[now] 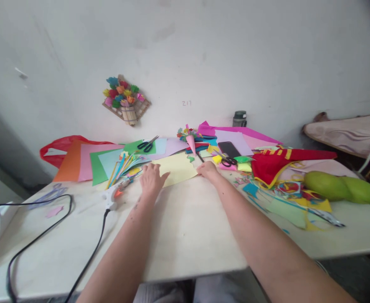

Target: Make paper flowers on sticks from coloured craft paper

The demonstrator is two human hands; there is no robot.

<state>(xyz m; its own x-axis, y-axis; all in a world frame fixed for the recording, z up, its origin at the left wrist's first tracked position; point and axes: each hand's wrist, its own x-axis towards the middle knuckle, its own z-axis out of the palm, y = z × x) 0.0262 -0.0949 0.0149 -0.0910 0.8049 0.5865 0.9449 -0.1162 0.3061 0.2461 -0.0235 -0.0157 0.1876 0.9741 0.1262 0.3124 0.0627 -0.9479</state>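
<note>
A pale yellow sheet of paper [177,169] lies on the table between my two hands. My left hand [152,179] rests on its left end, fingers bent and thumb spread apart. At the right end, my right hand [207,169] is closed with the paper's corner at its fingertips. A thin dark stick [200,157] reaches up from beside the right fingers; I cannot tell if it is held. A pink paper cone [191,144] with colourful paper bits on top stands just behind the sheet. Left of my left hand lies a white glue gun [110,198] with a black cord.
Coloured paper sheets [85,162] and scissors [147,145] lie at the back left. Black-handled scissors [228,161] and a phone [229,150] sit right of centre. Paper scraps [286,210], a cutter knife [326,216], a red cloth [267,166] and green fruit [342,187] cover the right side.
</note>
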